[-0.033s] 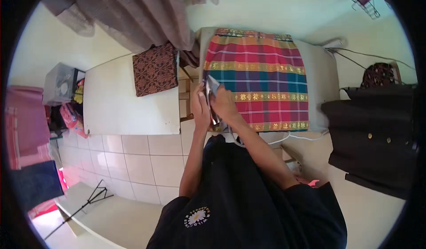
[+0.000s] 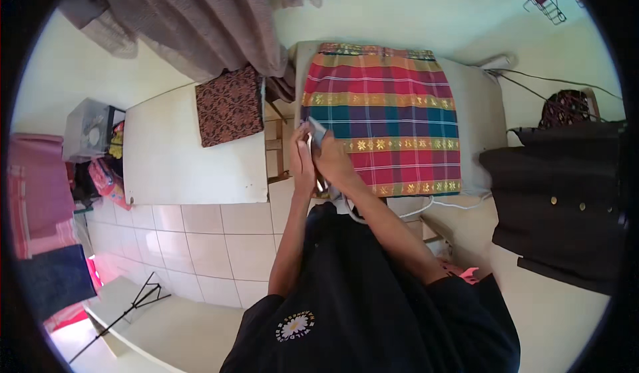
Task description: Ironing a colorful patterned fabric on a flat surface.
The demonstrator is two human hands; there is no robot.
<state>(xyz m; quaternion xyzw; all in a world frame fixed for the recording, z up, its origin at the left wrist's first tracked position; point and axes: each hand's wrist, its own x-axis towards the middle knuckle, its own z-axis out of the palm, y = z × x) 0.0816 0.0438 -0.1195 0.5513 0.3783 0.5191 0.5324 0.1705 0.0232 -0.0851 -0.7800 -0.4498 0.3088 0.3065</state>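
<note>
A clothes iron (image 2: 317,129) with a shiny metal face stands tipped up at the left edge of a plaid skirt (image 2: 393,113). My right hand (image 2: 335,163) is closed round the iron, mostly covering its handle. Close beside the iron's left side is my left hand (image 2: 303,167), its fingers stretched forward along the skirt's edge. Whether its fingertips pinch any cloth is hard to see. The skirt lies flat, with red, teal and purple checks, gold patterned bands and a gathered waistband at the far end.
The skirt rests on a grey padded surface (image 2: 482,127). A white cord (image 2: 416,211) runs along its near edge. To the left, a folded brown-and-black patterned cloth (image 2: 229,107) lies on a white table (image 2: 193,167). Dark garments (image 2: 556,200) hang at the right, and a curtain (image 2: 213,20) hangs behind.
The iron and both hands have shifted very slightly toward me. The whole view has also moved a little; the skirt lies as before.
</note>
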